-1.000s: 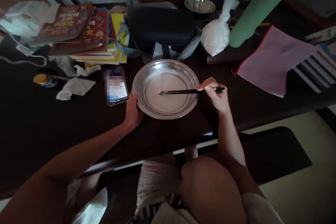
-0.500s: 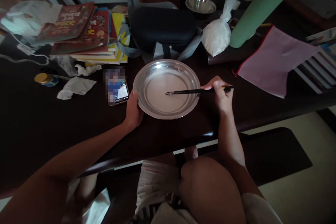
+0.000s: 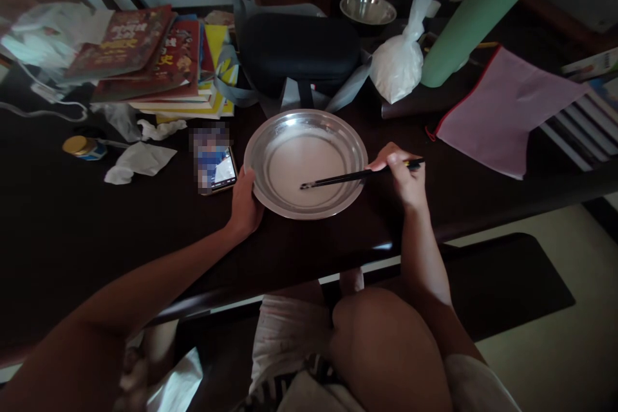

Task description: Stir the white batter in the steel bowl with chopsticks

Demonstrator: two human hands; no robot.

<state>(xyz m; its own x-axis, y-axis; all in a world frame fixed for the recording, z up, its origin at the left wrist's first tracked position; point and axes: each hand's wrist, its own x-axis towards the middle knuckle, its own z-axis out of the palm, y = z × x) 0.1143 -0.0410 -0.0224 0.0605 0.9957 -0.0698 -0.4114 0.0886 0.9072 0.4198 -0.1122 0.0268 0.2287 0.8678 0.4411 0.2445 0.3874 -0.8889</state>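
Note:
A wide, shallow metal bowl [image 3: 305,125] sits on the dark table [image 3: 72,232] in front of me, holding a pale milky liquid. My left hand [image 3: 244,203] grips the bowl's left rim. My right hand [image 3: 403,177] is at the bowl's right side and holds a pair of black chopsticks [image 3: 345,177]. The chopstick tips dip into the liquid near the bowl's lower middle.
A phone [image 3: 215,168] lies just left of the bowl, with crumpled tissue [image 3: 138,161] and a small jar [image 3: 83,147] beyond. Behind are stacked books [image 3: 154,58], a black case [image 3: 299,51], a white plastic bag [image 3: 400,58], a small metal bowl [image 3: 367,8], a green roll [image 3: 476,13] and a pink pouch [image 3: 502,109].
The chopstick tips have swept from the bowl's centre toward its lower part, and my right hand has shifted slightly with them. My left hand has stayed on the rim.

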